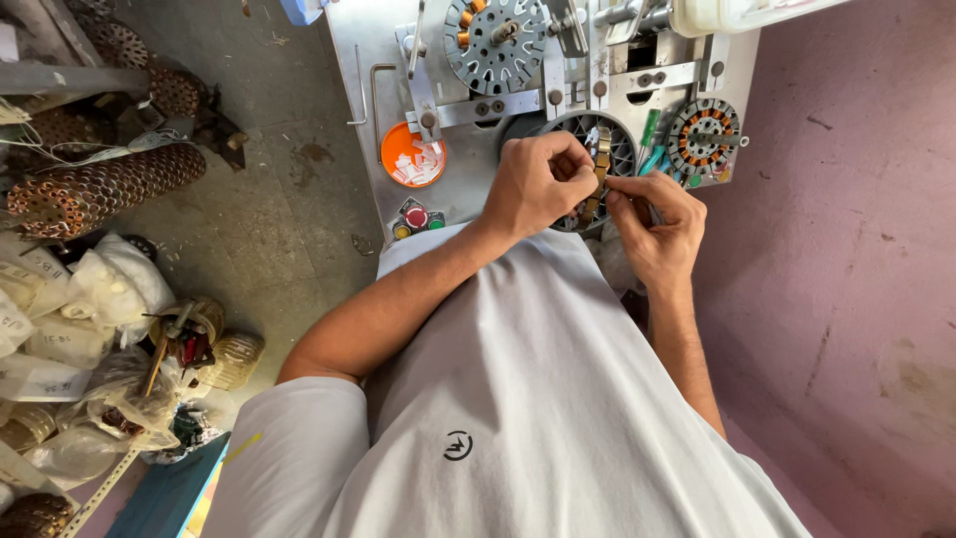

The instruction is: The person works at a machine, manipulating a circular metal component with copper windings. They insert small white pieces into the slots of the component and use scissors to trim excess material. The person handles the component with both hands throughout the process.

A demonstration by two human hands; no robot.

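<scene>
Nearest to the camera is a white cotton shirt (518, 399), smooth and a little wrinkled, with both bare forearms going out from it toward 12 o'clock. The left arm is bent at the elbow and rises toward 1 o'clock; the right forearm goes almost straight up along the right side.

The left hand (536, 184) is curled, its knuckles turned to the camera, and the fingertips are pressed together in a pinch on a small stack of brass-coloured pieces (598, 171). The right hand (657, 224) meets it from 4 o'clock, the thumb and forefinger pinching the lower end of the same stack, the other fingers folded loosely under. The stack lies over the middle of a round grey stator ring (583, 149), made of metal with slots like teeth all around; the hands cover part of it.

The ring sits on a flat steel machine plate (378, 90), dull and scratched. At 9 o'clock from the hands there is an orange round dish (412, 154) with small white paper-like pieces, and below it some red and green buttons (418, 217). At 2 o'clock stands a smaller stator with copper windings (703, 137). Farther, at 12 o'clock, a grey slotted disc (496, 40) is mounted on the machine.
</scene>
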